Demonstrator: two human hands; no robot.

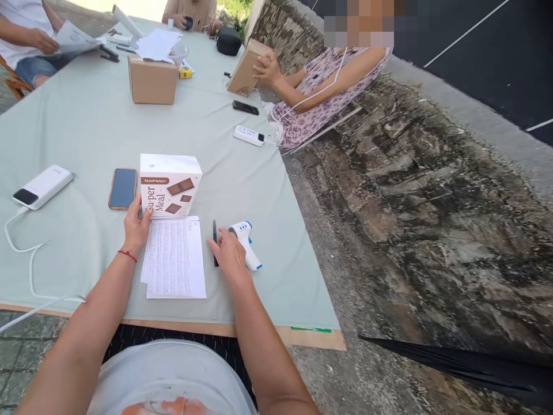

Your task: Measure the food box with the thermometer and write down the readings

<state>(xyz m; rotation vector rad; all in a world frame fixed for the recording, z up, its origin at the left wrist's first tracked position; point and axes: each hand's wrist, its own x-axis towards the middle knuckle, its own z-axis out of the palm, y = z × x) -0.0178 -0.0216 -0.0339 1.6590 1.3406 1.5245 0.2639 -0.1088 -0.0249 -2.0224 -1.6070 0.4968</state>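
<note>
A white Nutrimotion meal box with brown bars printed on it stands upright in front of me. My left hand grips its lower left corner, thumb on the front face. Printed sheets lie just below the box. To their right, my right hand hovers low over the table, fingers apart and slightly bent, between a black pen and a white and blue infrared thermometer. It partly covers the thermometer's left side; I cannot tell whether it touches it. A smartphone lies left of the box.
A white power bank with a cable lies on the left. Farther off are a cardboard box topped with papers, a black phone and another power bank. One person's hands hold a brown box; other people sit behind.
</note>
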